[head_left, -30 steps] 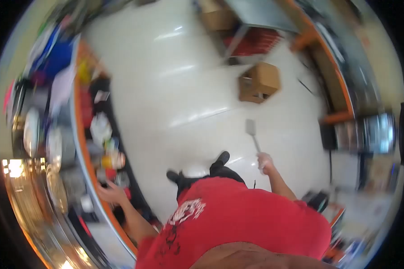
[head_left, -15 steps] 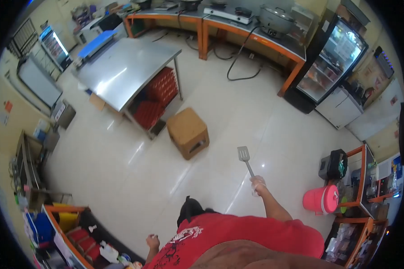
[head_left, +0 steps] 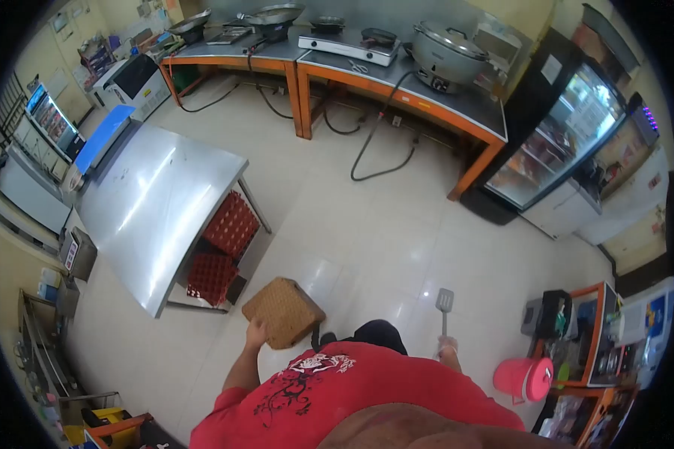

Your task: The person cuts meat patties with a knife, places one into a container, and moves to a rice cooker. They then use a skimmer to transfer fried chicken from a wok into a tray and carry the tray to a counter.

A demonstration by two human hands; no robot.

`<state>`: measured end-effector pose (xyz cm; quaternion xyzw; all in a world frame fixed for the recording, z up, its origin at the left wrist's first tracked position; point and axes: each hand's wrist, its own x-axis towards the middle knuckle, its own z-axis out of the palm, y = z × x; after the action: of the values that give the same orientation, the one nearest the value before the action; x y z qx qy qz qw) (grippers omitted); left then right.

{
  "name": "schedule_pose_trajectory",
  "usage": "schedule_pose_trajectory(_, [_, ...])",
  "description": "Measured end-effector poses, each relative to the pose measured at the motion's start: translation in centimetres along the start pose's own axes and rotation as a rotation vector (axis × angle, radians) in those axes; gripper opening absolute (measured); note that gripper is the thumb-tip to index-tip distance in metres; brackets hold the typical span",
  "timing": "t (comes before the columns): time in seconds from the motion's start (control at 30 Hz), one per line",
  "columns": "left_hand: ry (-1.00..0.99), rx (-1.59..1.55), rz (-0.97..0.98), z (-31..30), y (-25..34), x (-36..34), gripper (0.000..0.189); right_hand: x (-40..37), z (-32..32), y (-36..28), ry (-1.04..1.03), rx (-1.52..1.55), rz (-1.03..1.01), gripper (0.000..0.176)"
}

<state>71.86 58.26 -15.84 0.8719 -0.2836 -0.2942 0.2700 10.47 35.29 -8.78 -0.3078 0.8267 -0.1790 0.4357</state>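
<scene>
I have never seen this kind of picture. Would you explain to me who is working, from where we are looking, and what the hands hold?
There is no machine, only a person in a red shirt. A camera worn on the head looks forward and down. The right hand holds a slotted spatula; the left hand is at the edge of a brown stool, its grip unclear. Something blue is at the metal table's far end. A stove and a large pot stand on the counter.

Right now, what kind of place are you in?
Probably a big kitchen, maybe a restaurant's: there's a white stove, a tall glass-door fridge, and a slotted spatula in the right hand.
</scene>
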Motion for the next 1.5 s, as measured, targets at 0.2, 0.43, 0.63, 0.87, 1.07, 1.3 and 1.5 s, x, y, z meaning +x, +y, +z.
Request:
schedule_pose_trajectory(0.2, [-0.014,-0.207,0.300,-3.8,27.4,22.1,0.039,16.6,9.5,-11.3,0.050,-0.088,-0.076,0.025])
schedule_pose_trajectory(0.43, [-0.061,0.231,0.016,6.8,16.3,36.8,0.045,30.7,20.8,-47.9,-0.163,-0.262,-0.471,0.038])
schedule_pose_trajectory(0.63, [-0.227,0.005,-0.383,10.0,23.1,32.7,0.042,36.7,29.6,-91.3,-0.273,0.034,-0.797,0.024])
schedule_pose_trajectory(0.87, [-0.169,-0.129,-0.386,8.6,29.8,51.6,0.035,40.1,41.3,-125.8,-0.284,0.230,-0.758,0.014])
schedule_pose_trajectory(1.07, [0.210,-0.677,-0.230,-3.8,36.5,79.3,0.034,51.2,50.0,-140.8,-0.225,0.229,-0.592,0.014])
schedule_pose_trajectory(1.3, [0.418,-0.293,0.084,-19.1,53.2,98.2,0.032,53.6,52.2,-144.4,-0.328,0.293,-0.529,0.011])
schedule_pose_trajectory(1.5, [-0.047,-0.153,0.128,-16.8,51.8,110.8,0.031,41.6,50.6,-138.4,-0.282,0.669,-0.237,0.046])
